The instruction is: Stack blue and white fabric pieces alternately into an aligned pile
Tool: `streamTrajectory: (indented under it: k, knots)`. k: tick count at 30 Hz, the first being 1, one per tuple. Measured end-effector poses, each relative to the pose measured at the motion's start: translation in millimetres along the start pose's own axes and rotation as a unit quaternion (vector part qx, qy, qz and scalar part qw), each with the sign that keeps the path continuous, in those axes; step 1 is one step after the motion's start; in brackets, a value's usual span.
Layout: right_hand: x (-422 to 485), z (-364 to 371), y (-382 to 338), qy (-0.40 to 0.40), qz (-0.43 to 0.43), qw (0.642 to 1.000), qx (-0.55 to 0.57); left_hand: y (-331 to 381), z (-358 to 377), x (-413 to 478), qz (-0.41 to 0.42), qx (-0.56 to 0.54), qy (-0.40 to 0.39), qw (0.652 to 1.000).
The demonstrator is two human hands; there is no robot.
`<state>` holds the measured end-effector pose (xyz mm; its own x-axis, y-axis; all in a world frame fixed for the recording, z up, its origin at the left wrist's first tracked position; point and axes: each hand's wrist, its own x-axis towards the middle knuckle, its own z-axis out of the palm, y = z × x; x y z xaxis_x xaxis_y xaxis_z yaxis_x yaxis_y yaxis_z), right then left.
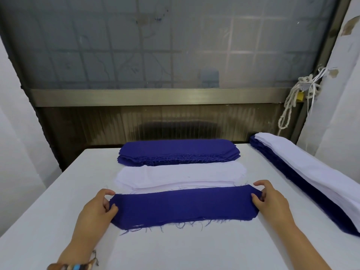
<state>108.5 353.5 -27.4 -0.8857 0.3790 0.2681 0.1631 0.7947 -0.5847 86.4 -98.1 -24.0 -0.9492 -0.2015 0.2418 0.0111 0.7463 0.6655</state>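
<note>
Bracelet (pixel 74 266) on the wrist, the left hand (pixel 97 209) pinches the left end of a blue piece (pixel 183 207), thumb on top. The right hand (pixel 272 203) pinches the right end with curled fingers. This long woven strip has rounded ends and a frayed near edge, and lies flat on the white table (pixel 58 211). Just behind it lie a white pile (pixel 179 176), then a blue pile (pixel 179 152). A mixed stack (pixel 303 182) sits far right.
</note>
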Motion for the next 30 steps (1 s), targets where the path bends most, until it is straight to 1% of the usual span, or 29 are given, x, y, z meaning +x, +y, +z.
streamTrajectory:
  k: [11,15,17,20,22,24,25,27,30]
  knots:
    - [1.1,1.2,1.5,0.017,-0.009,0.999,-0.028,-1.0,1.2,0.6,0.008,-0.006,0.010,1.000]
    - [0.8,5.3,3.8,0.046,-0.002,0.999,-0.028,-2.5,-0.2,3.0,0.022,0.019,0.031,0.999]
    - [0.8,6.3,4.1,0.066,-0.018,0.997,-0.033,-3.0,-0.3,3.6,0.033,0.021,0.039,0.998]
    - [0.1,5.1,2.5,0.080,-0.073,0.994,-0.027,-1.6,0.9,3.5,0.067,-0.008,0.052,0.996]
    - [-0.7,4.6,1.3,0.064,-0.135,0.989,-0.012,-0.7,2.7,2.1,0.100,-0.029,0.033,0.994]
    - [-1.7,5.2,0.5,0.026,-0.191,0.981,0.006,-1.3,4.5,1.3,0.120,-0.057,-0.006,0.991]
    - [-1.9,5.6,-0.1,0.002,-0.204,0.979,0.015,-2.0,5.5,1.0,0.129,-0.063,-0.026,0.989]
    - [-1.3,6.4,-0.1,-0.036,-0.203,0.978,0.032,-3.0,7.1,1.0,0.135,-0.069,-0.053,0.987]
    - [0.9,7.5,1.7,-0.049,-0.193,0.979,0.040,-2.4,7.5,1.3,0.121,-0.079,-0.068,0.987]
